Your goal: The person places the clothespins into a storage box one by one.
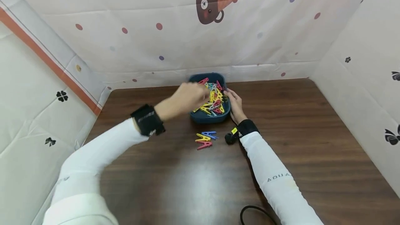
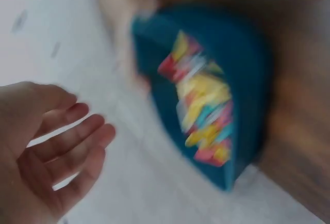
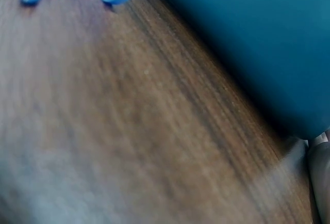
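Note:
A dark blue plastic basin (image 1: 208, 118) stands toward the back of the table, holding many colourful clothespins (image 1: 215, 96). Over its left side hovers my left hand (image 1: 191, 97); in the left wrist view the fingers are loosely bent, with nothing between them. My right hand (image 1: 236, 107) grips the right side of the basin at the rim. The right wrist view shows the basin wall (image 3: 258, 43) close up and part of a finger (image 3: 320, 164) beside it. Just in front of the basin lie a blue clothespin (image 1: 210, 134), a yellow clothespin (image 1: 203, 138) and a red clothespin (image 1: 204, 145).
The brown wooden table (image 1: 150, 183) meets a printed cloth wall (image 1: 187, 44) right behind the basin. White cloth also hangs at both sides. A small black device (image 1: 230, 139) sits at the right wrist, and a black cable (image 1: 254, 207) curls near the front edge.

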Tool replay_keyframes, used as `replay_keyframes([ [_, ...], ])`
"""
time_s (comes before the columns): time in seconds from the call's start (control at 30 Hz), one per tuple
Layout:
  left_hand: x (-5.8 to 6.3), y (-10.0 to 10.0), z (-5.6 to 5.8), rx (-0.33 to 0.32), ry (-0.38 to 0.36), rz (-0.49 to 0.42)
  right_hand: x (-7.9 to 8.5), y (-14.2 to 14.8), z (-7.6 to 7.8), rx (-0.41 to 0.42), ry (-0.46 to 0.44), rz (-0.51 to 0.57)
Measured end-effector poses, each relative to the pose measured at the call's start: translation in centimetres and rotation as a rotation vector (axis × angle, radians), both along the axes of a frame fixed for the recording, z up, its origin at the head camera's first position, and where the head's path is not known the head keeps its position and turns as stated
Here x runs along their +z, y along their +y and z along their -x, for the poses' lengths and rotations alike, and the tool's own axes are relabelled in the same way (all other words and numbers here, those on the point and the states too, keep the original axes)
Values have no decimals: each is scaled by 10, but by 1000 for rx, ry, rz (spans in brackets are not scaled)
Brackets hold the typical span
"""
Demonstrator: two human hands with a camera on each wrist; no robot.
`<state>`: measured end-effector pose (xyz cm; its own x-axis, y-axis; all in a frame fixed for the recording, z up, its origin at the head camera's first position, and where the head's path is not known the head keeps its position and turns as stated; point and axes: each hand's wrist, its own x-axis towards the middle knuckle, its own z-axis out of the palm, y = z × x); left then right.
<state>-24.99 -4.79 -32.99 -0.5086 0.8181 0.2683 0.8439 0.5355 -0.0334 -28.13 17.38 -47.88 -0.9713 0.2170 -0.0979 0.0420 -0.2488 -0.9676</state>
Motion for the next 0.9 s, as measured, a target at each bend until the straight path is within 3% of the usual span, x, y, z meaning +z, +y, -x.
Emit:
replay_keyframes([
  [0.07,-21,-8,-24,-62,31,42,1,1,1,-2,6,10],
  [0.17,-54,-20,-51,-146,-76,145,1,1,0,3,-8,22],
  [0.27,-80,-29,-64,-219,-265,228,0,0,-1,11,-19,22],
  [0.37,-93,-34,-68,-265,-392,261,0,0,0,7,-10,13],
  [0.43,-95,-34,-68,-273,-446,254,1,1,1,5,-6,19],
  [0.73,-93,-32,-65,-321,-526,220,2,2,1,12,-17,42],
  [0.83,-76,-29,-58,-325,-460,116,2,2,1,25,-20,39],
  [0.9,-55,-22,-44,-307,-349,-3,2,3,1,26,-8,39],
])
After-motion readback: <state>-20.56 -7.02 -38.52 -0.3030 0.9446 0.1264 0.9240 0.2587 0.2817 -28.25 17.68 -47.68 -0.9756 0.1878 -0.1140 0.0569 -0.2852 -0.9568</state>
